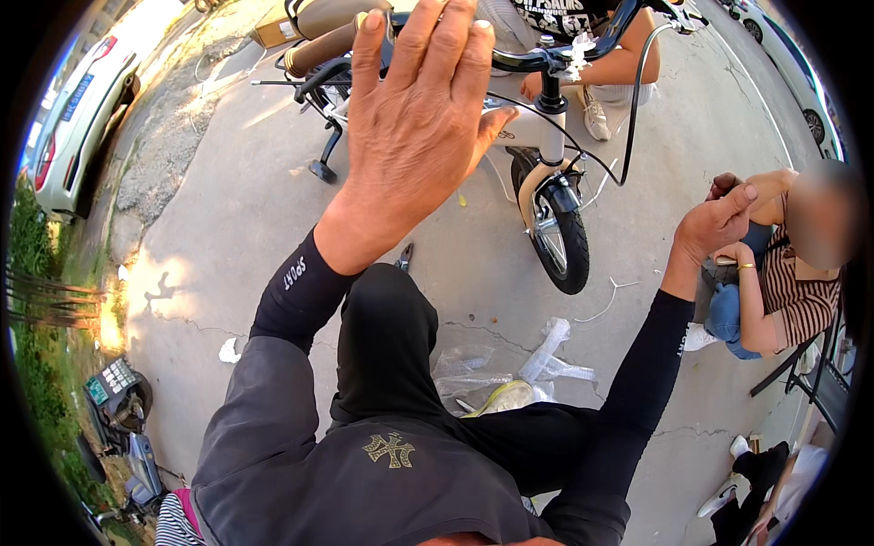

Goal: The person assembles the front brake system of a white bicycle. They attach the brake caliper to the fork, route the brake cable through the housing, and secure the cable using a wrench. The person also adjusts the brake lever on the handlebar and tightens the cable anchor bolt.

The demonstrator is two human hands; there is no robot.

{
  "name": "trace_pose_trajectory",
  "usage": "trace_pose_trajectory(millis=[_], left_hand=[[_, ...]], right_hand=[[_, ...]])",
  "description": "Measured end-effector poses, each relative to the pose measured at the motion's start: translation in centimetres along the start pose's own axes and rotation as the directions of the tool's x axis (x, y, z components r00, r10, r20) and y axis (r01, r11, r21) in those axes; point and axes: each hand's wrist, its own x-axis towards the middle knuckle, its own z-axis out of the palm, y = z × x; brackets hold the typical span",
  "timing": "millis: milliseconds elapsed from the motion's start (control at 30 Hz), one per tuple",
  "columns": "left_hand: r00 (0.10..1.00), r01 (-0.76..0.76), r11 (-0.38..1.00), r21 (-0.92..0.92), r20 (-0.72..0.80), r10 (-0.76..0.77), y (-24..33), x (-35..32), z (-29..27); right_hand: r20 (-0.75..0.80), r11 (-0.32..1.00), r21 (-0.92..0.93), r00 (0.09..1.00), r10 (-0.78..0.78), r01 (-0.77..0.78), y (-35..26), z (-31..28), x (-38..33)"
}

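My left hand [414, 127] is raised high in front of a small bicycle, palm turned away and fingers stretched out. It hides part of the handlebar and frame; any touch between them cannot be made out. Black handlebars [528, 62], a brown grip [323, 50], a pale frame [533, 130] and a small front wheel [569, 241] with a black tyre show around it. Out to the right, my right hand [715, 223] is held up with its fingers loosely curled and its thumb apart. Nothing shows in it.
A person [619, 68] crouches beyond the bicycle; another person in a striped top [797, 305] sits at the right. Clear plastic wrapping [546, 359] and pliers-like tool handles [405, 257] lie on the pavement. A parked white car [82, 127] and scooter [137, 446] stand left.
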Motion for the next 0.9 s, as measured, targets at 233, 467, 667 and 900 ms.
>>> trace_pose_trajectory(millis=[233,467,667,900], left_hand=[[0.957,-0.231,0.973,0.026,0.189,0.222,0.5,6.2,7.6],[0.903,-0.419,0.894,0.158,0.173,0.393,-6.2,7.7,9.8],[0.941,0.038,0.999,-0.005,0.337,-0.034,-15.0,6.0,3.9],[0.906,-0.097,0.987,0.127,0.422,0.035,-27.9,-0.7,-2.0]], right_hand=[[0.666,0.465,-0.54,-0.019,0.746,-0.701,12.5,-2.9,-11.5],[0.729,0.387,-0.389,-0.023,0.684,-0.836,8.3,1.0,-20.4],[0.767,0.513,-0.177,0.21,0.607,-0.84,-3.1,7.7,-26.0],[0.913,0.515,-0.16,0.072,0.401,-0.842,-13.2,8.8,-35.0]])
